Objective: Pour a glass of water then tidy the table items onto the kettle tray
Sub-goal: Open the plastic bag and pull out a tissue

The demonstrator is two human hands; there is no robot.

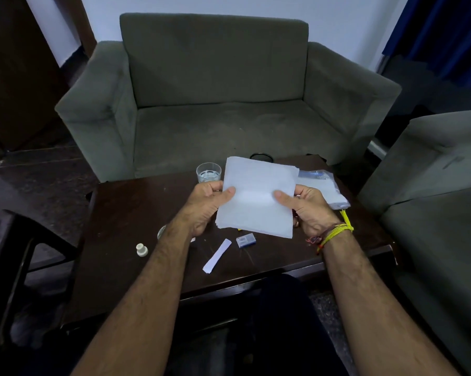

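Behind held white paper stack (pixel 257 196), glass (pixel 209 172) and plastic packet (pixel 324 187) stand.

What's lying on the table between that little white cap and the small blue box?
In the head view, a folded white paper strip lies on the dark table between the white cap and the blue box.

Both hands (pixel 204 204) (pixel 309 207) raised, fingers (pixel 227 191) pinched.

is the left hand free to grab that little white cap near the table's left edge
Probably not yet. The left hand is gripping the stack of white paper together with the right hand. The white cap itself stands uncovered, with nothing around it.
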